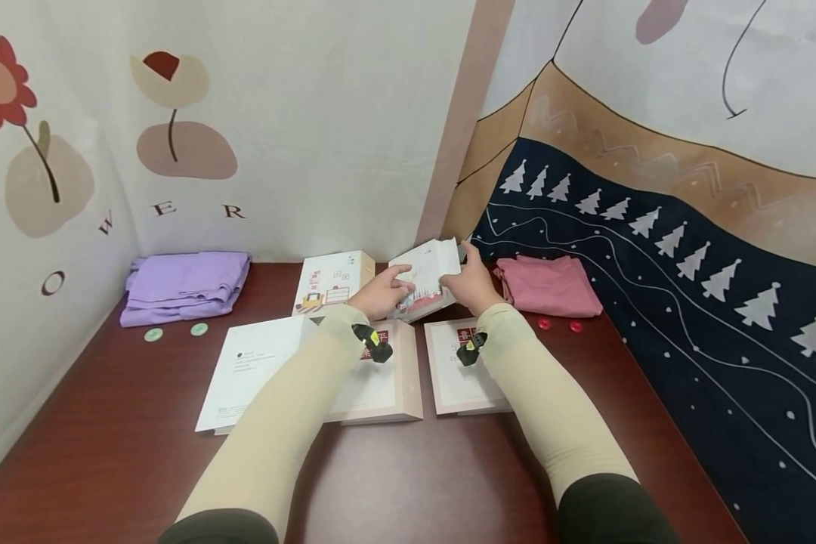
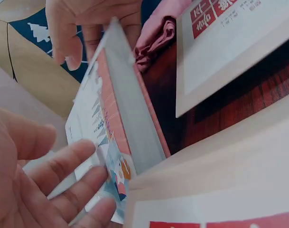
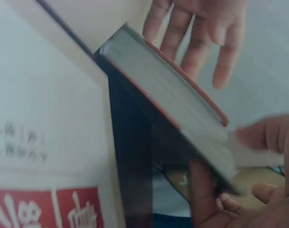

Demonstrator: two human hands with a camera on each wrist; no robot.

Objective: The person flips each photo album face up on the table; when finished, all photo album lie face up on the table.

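Note:
A white book (image 1: 430,268) with a red and pink picture along its lower edge is tilted up at the back middle of the table. My right hand (image 1: 474,283) grips its right edge, thumb on the cover and fingers behind. At its left side, my left hand (image 1: 383,293) has its fingers extended against the cover. In the left wrist view those fingers (image 2: 82,183) lie along the illustrated face, and the book's page block (image 2: 130,109) faces the camera. The right wrist view shows the page edges (image 3: 168,95) sloping down to my right hand (image 3: 258,190), somewhat blurred.
Another illustrated book (image 1: 333,276) lies behind my left hand. In front are a red-titled book (image 1: 381,389), a white cover with small print (image 1: 245,378) and another red-titled book (image 1: 452,378). Folded purple cloth (image 1: 183,287), pink cloth (image 1: 551,285), green buttons (image 1: 199,329) and red buttons (image 1: 544,323) flank them.

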